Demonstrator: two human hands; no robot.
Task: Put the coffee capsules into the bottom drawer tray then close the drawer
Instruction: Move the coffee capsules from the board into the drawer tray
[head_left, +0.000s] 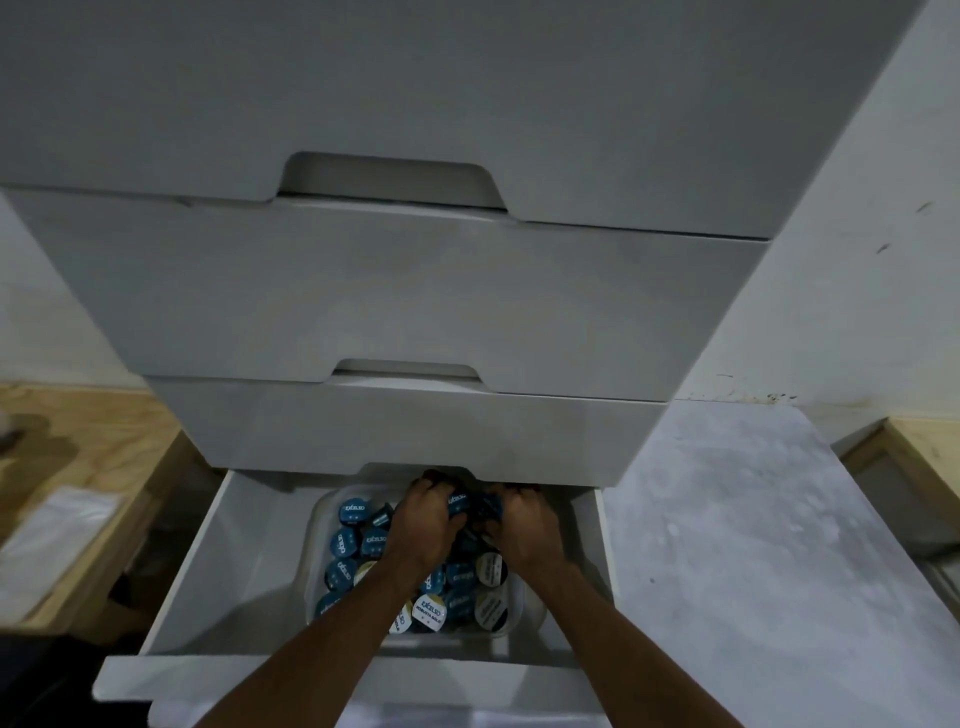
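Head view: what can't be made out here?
- Back of the clear plastic tray: hidden under the white drawer front above and both hands.
- Left hand and right hand: fingers curled among blue-lidded coffee capsules; grip count unclear.
- Capsule lid small print: too small.

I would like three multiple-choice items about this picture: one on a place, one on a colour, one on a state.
1. Where are the coffee capsules?
A. on the floor
B. in the clear tray inside the bottom drawer
C. on the cabinet top

2. Most capsule lids are:
A. blue
B. red
C. green

3. The bottom drawer is:
A. shut
B. removed
C. pulled open

Key: 1 B, the tray's rim surrounds them; 2 A, blue lids outnumber the white ones; 3 C, the left hand and right hand reach inside it.
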